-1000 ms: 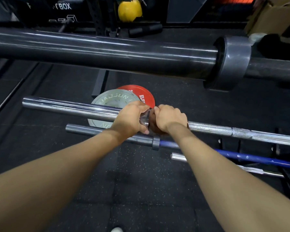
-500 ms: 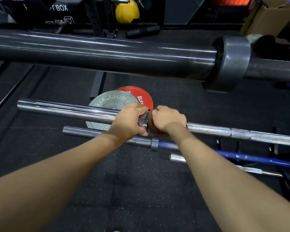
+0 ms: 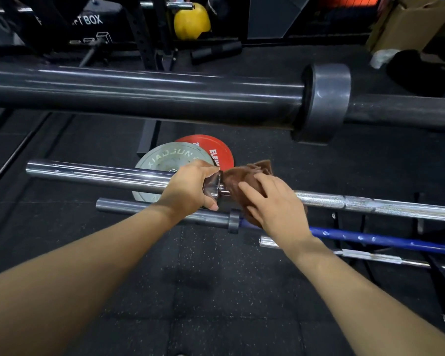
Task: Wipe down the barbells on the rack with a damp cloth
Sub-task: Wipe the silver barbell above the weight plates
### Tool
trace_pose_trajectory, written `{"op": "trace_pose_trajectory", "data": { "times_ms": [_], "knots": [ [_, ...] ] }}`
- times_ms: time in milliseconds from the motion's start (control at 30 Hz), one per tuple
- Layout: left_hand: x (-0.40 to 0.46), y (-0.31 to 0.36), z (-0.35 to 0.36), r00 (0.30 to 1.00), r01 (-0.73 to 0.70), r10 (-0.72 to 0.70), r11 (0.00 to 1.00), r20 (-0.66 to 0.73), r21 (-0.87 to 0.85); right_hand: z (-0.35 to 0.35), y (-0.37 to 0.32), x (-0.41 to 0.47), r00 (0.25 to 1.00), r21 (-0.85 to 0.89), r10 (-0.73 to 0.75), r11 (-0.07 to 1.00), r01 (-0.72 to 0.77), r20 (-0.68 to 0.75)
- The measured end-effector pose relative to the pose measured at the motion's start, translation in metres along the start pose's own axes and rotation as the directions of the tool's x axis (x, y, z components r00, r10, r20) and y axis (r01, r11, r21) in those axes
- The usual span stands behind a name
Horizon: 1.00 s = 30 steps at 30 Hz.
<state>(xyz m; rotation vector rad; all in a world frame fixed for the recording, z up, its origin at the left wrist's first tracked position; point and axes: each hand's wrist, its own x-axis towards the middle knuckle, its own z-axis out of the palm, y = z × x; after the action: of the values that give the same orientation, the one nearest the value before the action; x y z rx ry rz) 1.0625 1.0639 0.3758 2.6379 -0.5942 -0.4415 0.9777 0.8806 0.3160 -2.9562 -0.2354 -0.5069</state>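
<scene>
Chrome bar [image 3: 100, 173]: horizontal, mid-frame, on the rack with the others.
Left hand [image 3: 190, 191]: fingers curled round the bar's sleeve, against the collar [image 3: 213, 186].
Cloth [image 3: 244, 176]: brown, bunched on the shaft just right of the collar.
Right hand [image 3: 272, 206]: fingers extended, lying over the cloth; grip apparently loose.
Dark bar [image 3: 139, 93]: above, nearest the camera.
Blue bar [image 3: 383, 240]: below, right.
Plates [image 3: 170, 155]: grey and red, flat on the floor.

LEFT: forearm extended, left hand [image 3: 190, 190] curled over the chrome barbell [image 3: 100, 173], thumb beneath, just left of its collar | RIGHT: forearm extended, right hand [image 3: 272, 204] just right of collar, fingers spread, pressing brown cloth [image 3: 242, 176]
</scene>
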Motion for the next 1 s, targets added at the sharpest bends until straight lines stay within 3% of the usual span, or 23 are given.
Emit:
{"op": "trace_pose_trajectory", "data": {
  "times_ms": [233, 367, 600, 733, 867, 1000],
  "knots": [
    [0.005, 0.000, 0.000, 1.000, -0.009, 0.009, 1.000, -0.004, 0.016, 0.006, -0.014, 0.003, 0.987, -0.010, 0.149, 0.989, -0.150, -0.063],
    [0.005, -0.004, -0.001, 0.999, -0.045, 0.045, 0.999, -0.018, -0.009, 0.016, -0.044, 0.034, 0.992, 0.014, 0.128, 0.992, -0.129, 0.021],
    [0.004, 0.002, -0.006, 1.000, -0.001, -0.001, 0.997, 0.019, 0.077, -0.002, 0.016, -0.017, 0.980, -0.007, 0.197, 0.980, -0.197, -0.041],
    [0.004, 0.006, -0.003, 1.000, 0.002, -0.005, 0.995, 0.025, 0.095, 0.000, 0.002, -0.012, 0.953, -0.074, 0.291, 0.952, -0.297, -0.078],
    [0.003, 0.006, 0.000, 1.000, 0.002, -0.001, 0.996, -0.006, 0.086, 0.012, -0.036, 0.029, 0.977, -0.075, 0.215, 0.974, -0.214, 0.011],
    [-0.003, 0.008, 0.009, 0.998, -0.015, 0.024, 0.987, -0.055, 0.159, 0.009, -0.017, 0.021, 0.986, -0.105, 0.153, 0.984, -0.146, 0.060]
  ]
}}
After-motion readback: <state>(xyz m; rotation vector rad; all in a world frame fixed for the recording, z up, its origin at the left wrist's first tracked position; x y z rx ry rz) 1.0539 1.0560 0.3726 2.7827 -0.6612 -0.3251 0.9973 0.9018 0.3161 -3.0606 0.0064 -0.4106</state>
